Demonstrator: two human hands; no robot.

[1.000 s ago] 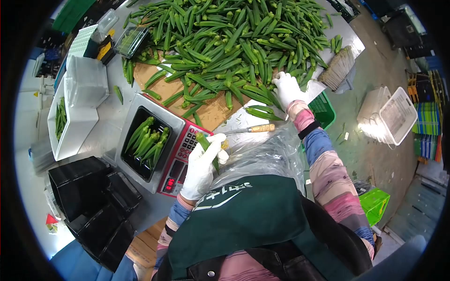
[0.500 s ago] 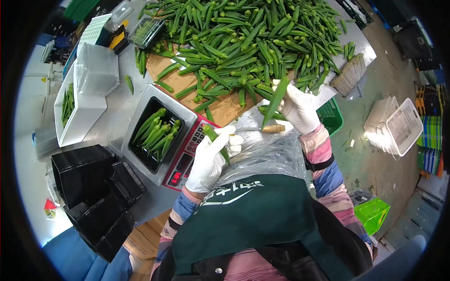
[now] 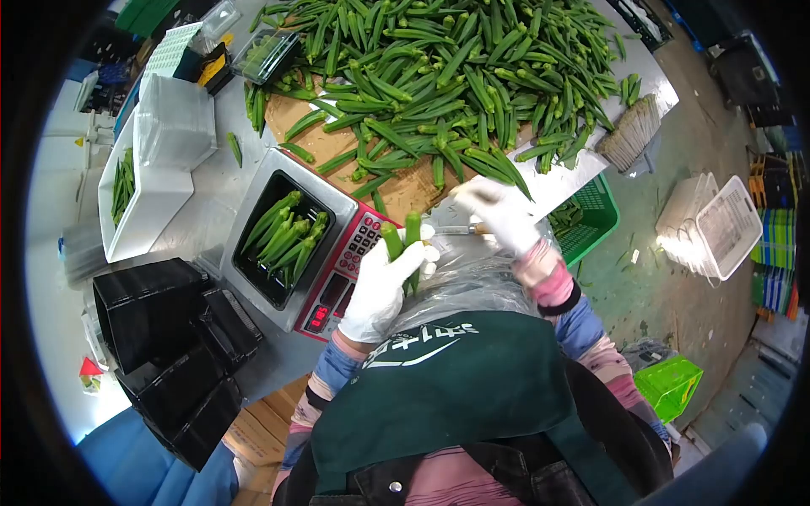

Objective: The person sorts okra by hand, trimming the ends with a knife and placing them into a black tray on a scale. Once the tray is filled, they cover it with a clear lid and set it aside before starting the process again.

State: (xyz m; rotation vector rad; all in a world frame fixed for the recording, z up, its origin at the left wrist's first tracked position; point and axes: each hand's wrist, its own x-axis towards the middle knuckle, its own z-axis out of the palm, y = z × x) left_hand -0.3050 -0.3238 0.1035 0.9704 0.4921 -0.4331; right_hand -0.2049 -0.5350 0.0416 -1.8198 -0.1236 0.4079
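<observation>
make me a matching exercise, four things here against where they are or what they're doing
Things
1. left hand
2. filled black tray
3. cardboard
4. lime-green crate

Places and states
A. partly covered by the okra pile
B. down on the floor
C. gripping two okra pods
D. on top of the scale

Right pairs: 1-C, 2-D, 3-A, 4-B
</observation>
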